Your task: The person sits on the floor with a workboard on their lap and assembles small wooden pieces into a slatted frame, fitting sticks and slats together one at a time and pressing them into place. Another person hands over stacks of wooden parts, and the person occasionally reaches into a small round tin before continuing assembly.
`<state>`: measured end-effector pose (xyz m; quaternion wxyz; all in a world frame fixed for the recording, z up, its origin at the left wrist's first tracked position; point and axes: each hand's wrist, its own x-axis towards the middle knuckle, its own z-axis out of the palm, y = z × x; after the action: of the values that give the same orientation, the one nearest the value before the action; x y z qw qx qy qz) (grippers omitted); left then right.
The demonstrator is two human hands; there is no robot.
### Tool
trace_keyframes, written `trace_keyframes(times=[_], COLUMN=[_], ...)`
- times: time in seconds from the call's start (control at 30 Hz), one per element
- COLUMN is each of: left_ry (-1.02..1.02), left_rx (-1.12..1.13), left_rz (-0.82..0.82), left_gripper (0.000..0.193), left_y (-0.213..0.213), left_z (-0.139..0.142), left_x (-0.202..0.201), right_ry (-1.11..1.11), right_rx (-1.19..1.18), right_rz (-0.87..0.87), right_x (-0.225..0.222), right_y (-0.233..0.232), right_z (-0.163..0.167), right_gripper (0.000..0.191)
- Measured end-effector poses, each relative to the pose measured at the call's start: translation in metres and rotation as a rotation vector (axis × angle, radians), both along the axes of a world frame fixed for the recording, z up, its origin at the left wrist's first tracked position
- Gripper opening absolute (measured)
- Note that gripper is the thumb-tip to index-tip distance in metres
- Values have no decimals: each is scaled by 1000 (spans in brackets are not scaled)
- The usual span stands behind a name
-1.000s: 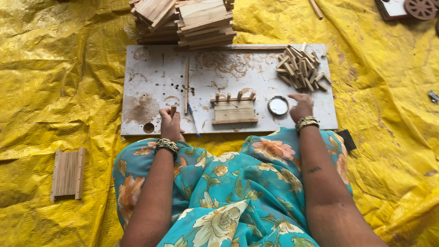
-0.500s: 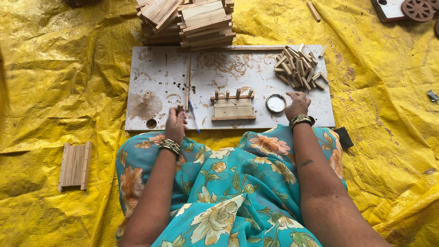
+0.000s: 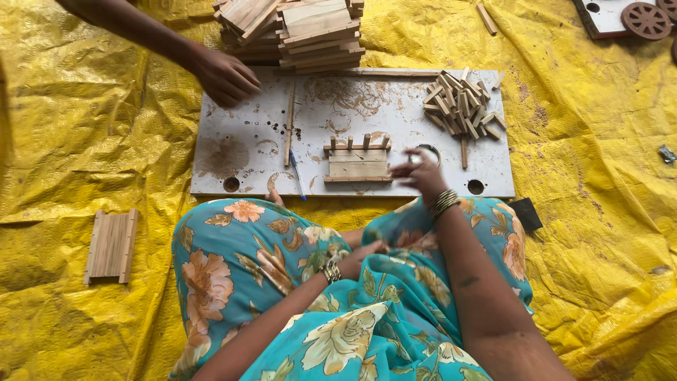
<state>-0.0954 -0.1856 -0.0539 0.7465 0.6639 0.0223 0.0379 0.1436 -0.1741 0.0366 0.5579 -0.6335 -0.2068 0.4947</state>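
one slatted wooden frame (image 3: 357, 161), flat rectangle

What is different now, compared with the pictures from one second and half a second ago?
The left hand has left the white board and drawn back into the lap. The right hand has slid left from the small round lid toward the small wooden frame; it is blurred. Another person's hand has come in at the board's far left corner. Frame, pen and stick pile have stayed.

Three hands are seen: the person's left hand (image 3: 363, 255), right hand (image 3: 417, 173), and a co-worker's hand (image 3: 224, 76). One white board (image 3: 254, 134), one blue pen (image 3: 298, 174), one slatted panel (image 3: 111, 245) and perhaps two wooden wheels (image 3: 645, 19) are counted.
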Motion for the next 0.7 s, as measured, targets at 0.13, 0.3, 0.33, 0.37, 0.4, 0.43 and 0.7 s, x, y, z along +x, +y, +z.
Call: trace_keyframes(times=[0.13, 0.3, 0.33, 0.37, 0.4, 0.43, 0.7], left_ry=[93, 148, 82, 16, 28, 40, 34], left_rx=[-153, -159, -129, -101, -173, -243, -612], left_rz=[-37, 84, 151, 216, 338, 460, 888], left_gripper=[42, 31, 27, 23, 21, 18, 15], left_y=[1, 16, 21, 24, 27, 31, 53], left_z=[-11, -1, 3, 6, 9, 13, 24], left_x=[-11, -12, -13, -14, -15, -15, -17], right_ry=[-404, -499, -506, -479, -453, -428, -448], right_rx=[-38, -152, -131, -127, -122, -114, 78], right_rz=[303, 265, 240, 220, 199, 178, -138], right_x=[-43, -38, -36, -36, -36, -36, -14], right_y=[5, 7, 5, 4, 2, 2, 2], right_z=[-15, -18, -18, -18, -19, -19, -14], right_gripper=[68, 61, 62, 61, 61, 60, 55])
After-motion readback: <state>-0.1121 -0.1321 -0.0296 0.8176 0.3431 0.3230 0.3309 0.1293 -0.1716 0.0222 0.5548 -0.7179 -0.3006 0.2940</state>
